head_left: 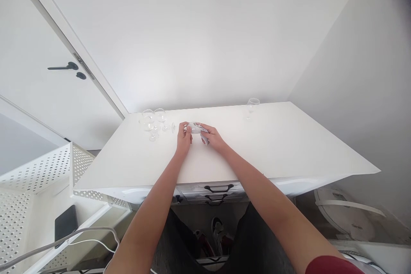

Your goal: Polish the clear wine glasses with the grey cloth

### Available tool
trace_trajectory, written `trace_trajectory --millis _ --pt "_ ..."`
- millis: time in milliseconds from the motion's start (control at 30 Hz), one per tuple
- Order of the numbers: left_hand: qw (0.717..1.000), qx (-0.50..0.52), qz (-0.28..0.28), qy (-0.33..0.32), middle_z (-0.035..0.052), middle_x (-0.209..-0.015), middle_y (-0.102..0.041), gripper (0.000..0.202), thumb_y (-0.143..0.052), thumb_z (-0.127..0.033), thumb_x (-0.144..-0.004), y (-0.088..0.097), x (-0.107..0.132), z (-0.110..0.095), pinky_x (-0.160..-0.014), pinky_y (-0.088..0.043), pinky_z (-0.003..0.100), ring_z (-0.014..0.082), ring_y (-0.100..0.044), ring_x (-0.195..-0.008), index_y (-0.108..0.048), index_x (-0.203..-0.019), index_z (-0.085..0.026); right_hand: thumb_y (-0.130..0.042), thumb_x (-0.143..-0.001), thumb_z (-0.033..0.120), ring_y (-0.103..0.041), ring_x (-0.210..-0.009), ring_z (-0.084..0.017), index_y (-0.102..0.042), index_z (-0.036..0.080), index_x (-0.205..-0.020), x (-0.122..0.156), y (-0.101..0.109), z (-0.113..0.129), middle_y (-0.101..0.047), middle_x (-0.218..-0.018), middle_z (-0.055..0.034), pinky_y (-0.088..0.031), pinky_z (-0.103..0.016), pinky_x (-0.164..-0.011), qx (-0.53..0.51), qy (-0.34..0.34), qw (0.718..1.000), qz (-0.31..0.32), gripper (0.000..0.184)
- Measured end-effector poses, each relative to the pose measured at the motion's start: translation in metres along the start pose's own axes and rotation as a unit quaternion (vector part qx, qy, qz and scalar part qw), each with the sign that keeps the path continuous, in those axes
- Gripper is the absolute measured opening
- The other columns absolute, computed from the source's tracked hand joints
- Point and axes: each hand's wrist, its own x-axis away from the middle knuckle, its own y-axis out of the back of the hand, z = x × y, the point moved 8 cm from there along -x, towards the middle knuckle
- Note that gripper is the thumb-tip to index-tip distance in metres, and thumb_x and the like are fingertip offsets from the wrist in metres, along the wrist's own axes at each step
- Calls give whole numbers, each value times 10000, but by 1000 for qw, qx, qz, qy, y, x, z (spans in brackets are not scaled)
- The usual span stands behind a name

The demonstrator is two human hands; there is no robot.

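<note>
Both my hands meet over the middle of the white table (276,145). My left hand (183,139) grips a clear stemmed glass (194,127) lying sideways, its foot pointing left. My right hand (212,136) is closed around the glass's bowl together with a small grey cloth (204,138). Three more clear stemmed glasses (154,122) stand upright in a cluster to the left of my hands. A single glass (252,105) stands apart at the far right of the table, near the wall.
A white door with a black handle (64,67) is at the left. A white perforated shelf (38,171) holding a black phone (66,222) stands left of the table. Drawers with black handles (218,188) sit under the table edge. A white appliance (346,214) sits low right.
</note>
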Motion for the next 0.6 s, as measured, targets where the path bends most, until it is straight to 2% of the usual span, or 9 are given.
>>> trace_trajectory --millis 100,167,267,367,433,500,600 --pt "1000 14 20 -5 9 -876 -555 419 -518 -554 -1006 -2 0 -1 -494 -472 212 115 -553 -656 -520 -1331 -290 -613 -880 375 -436 -484 -128 -697 178 -1279 0 2 -5 -516 -572 38 -342 -279 -520 -47 -36 998 5 453" --pt "999 28 37 -12 26 -938 -571 426 -550 -532 -994 -4 1 -3 -505 -494 216 123 -578 -706 -525 -1348 -296 -629 -875 387 -434 -486 -130 -720 161 -1217 0 3 -7 -507 -561 33 -353 -286 -528 -72 -48 996 17 420" --pt "998 38 47 -25 8 -879 -572 420 -523 -546 -1006 -6 1 -7 -511 -494 227 101 -538 -611 -540 -1330 -280 -658 -842 346 -492 -563 -134 -741 190 -1204 -2 4 -9 -627 -731 -16 -383 -292 -562 -61 -42 997 31 403" --pt "999 14 25 -20 -40 -712 -513 414 -532 -580 -997 -3 2 -7 -493 -457 209 86 -478 -520 -557 -1252 -255 -657 -806 291 -500 -642 -125 -785 216 -1117 -2 5 -6 -697 -955 -49 -412 -299 -614 -6 -1 1000 22 345" --pt "1000 12 12 -4 -40 -713 -520 416 -528 -604 -990 -2 2 -5 -475 -445 197 85 -494 -524 -549 -1212 -252 -652 -811 298 -503 -657 -124 -778 220 -1134 -2 3 -6 -697 -967 -43 -409 -293 -620 7 2 1000 20 355" --pt "999 34 20 8 -5 -851 -587 425 -521 -611 -988 -4 2 -4 -477 -472 202 93 -568 -591 -524 -1233 -264 -656 -835 341 -507 -626 -125 -745 210 -1183 -1 3 -8 -665 -852 -21 -381 -279 -588 -10 -21 1000 20 382" --pt "997 62 52 4 49 -1086 -608 450 -571 -576 -969 -10 1 -5 -505 -530 227 118 -654 -722 -498 -1304 -286 -669 -849 398 -460 -540 -114 -728 182 -1094 -2 4 -12 -573 -680 15 -341 -272 -547 -54 -53 997 21 332"
